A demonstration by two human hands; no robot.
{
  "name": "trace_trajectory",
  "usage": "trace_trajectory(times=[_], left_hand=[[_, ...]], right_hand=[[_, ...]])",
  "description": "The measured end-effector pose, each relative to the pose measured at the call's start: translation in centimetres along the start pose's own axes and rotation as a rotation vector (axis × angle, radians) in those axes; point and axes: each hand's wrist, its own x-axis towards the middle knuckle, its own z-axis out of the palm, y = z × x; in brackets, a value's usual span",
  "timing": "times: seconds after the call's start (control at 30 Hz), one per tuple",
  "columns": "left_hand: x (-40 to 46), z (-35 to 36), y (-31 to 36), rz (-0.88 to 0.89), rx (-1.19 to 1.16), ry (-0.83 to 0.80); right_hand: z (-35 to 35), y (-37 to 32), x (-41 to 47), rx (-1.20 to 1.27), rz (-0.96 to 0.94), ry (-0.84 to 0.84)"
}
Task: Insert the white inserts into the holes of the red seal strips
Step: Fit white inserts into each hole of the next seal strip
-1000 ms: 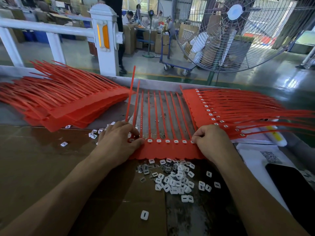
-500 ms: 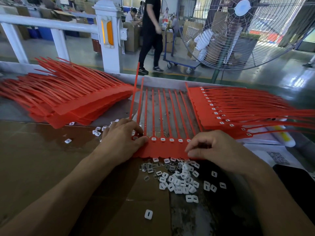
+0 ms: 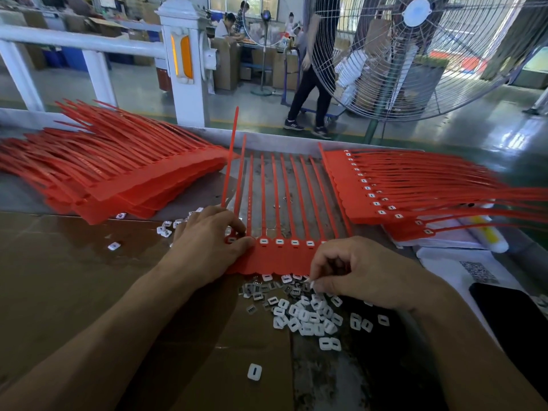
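**Head view: hands at a strip of red seals, one picking at the insert pile**

Head camera looks down on a bench partly covered with brown cardboard. A connected strip of red seals lies flat in the middle, its tails running away from the person and its wide tab edge nearest them. Several holes along the strip already carry white inserts, visible as small white squares in a row.

The left hand rests on the strip's left end, fingers bent over the first tails and the thumb pressed flat on the tab just beside a filled hole; it pins the strip down rather than wrapping it. The right hand sits at the strip's near right corner with its fingers curled down, fingertips pinching at a white insert on the top edge of the loose insert pile. Whether the piece is lifted clear of the pile I cannot tell.

The pile spreads just below the strip, with a lone insert lying closer to the person. A stack of bare red strips lies to the left, and a fanned stack of finished strips to the right. A dark phone lies at the right edge. Beyond the bench stand a large floor fan and a white railing post.
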Motion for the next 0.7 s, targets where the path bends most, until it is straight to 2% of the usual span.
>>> trace_trajectory(times=[0.1,0.17,0.27,0.33,0.5,0.7], left_hand=[[0.1,0.0,0.0,-0.005,0.001,-0.006],[0.1,0.0,-0.1,-0.003,0.0,-0.007],[0.1,0.1,-0.2,0.007,-0.005,0.002],[0.2,0.1,-0.2,0.009,-0.002,0.003],[0.1,0.1,-0.1,0.005,-0.021,0.011],[0.0,0.1,0.0,-0.005,-0.014,0.006]], right_hand=[[-0.1,0.1,0.0,0.038,0.036,0.085],[-0.3,0.7,0.1,0.079,0.097,0.264],[-0.9,1.9,0.2,0.266,0.274,0.562],[-1.5,2.7,0.0,0.388,0.41,0.671],[-1.6,3.4,-0.2,0.403,0.518,0.732],[-1.2,4.0,0.3,0.347,0.559,0.68]])
